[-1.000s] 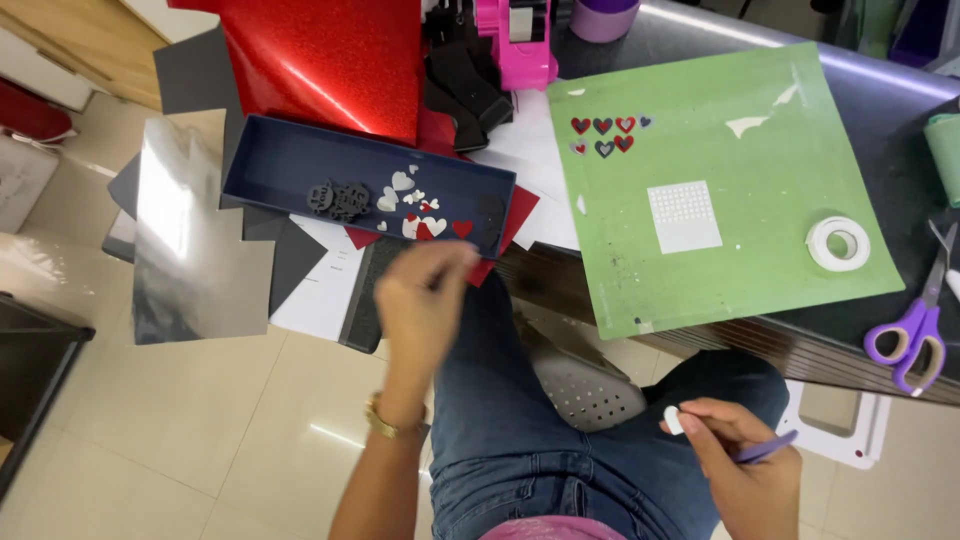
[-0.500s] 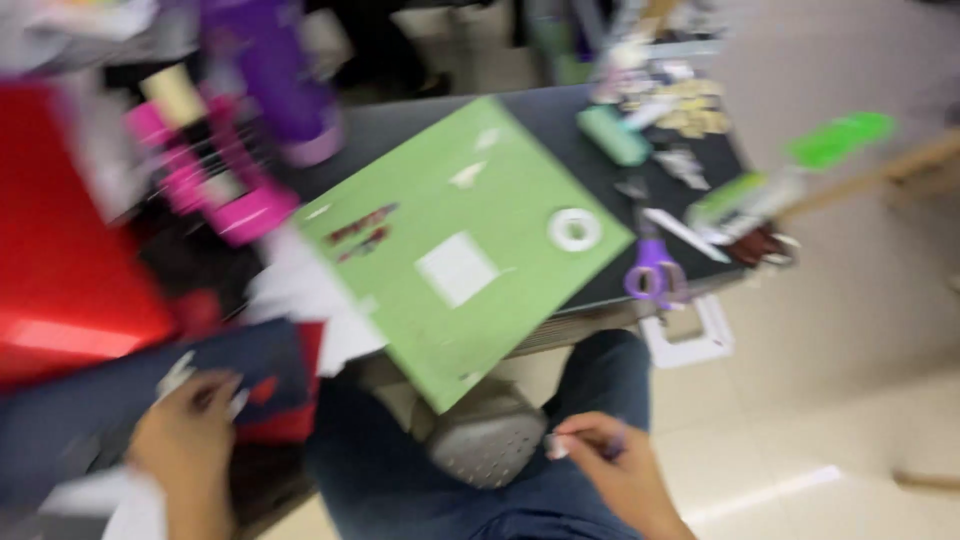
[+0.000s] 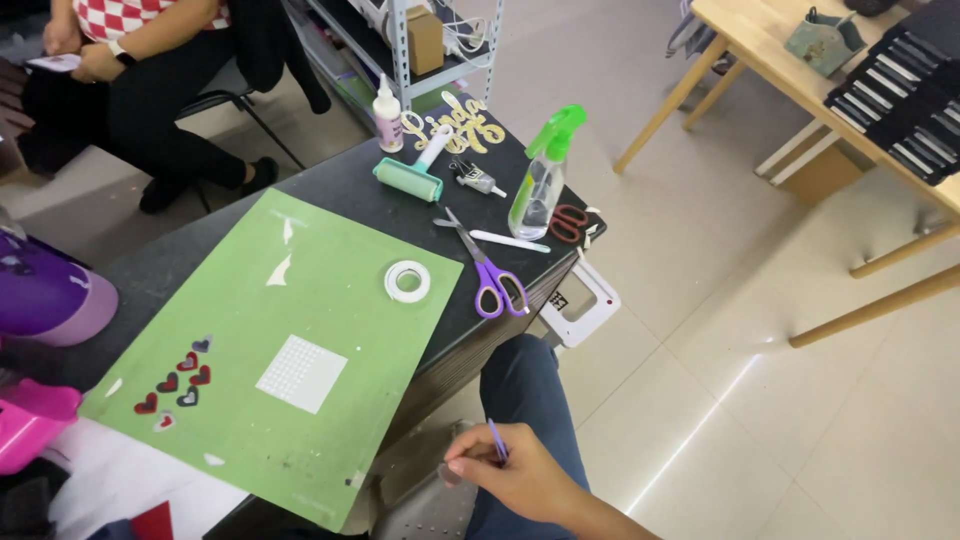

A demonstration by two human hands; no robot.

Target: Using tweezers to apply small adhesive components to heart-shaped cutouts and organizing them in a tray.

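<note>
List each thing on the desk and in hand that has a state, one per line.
right hand: closed on a thin purple tool, resting by the knee
purple scissors: flat on the desk, blades shut
tape roll: flat on the green mat
spray bottle: upright
glue bottle: upright, capped
paper hearts: lying on the mat
left hand: out of view

A brown cardboard box (image 3: 424, 38) stands on the metal shelf (image 3: 395, 55) behind the dark table (image 3: 340, 190).

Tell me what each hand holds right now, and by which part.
The right hand pinches a thin purple tool low on its shaft, between thumb and fingers. The left hand is out of view.
</note>
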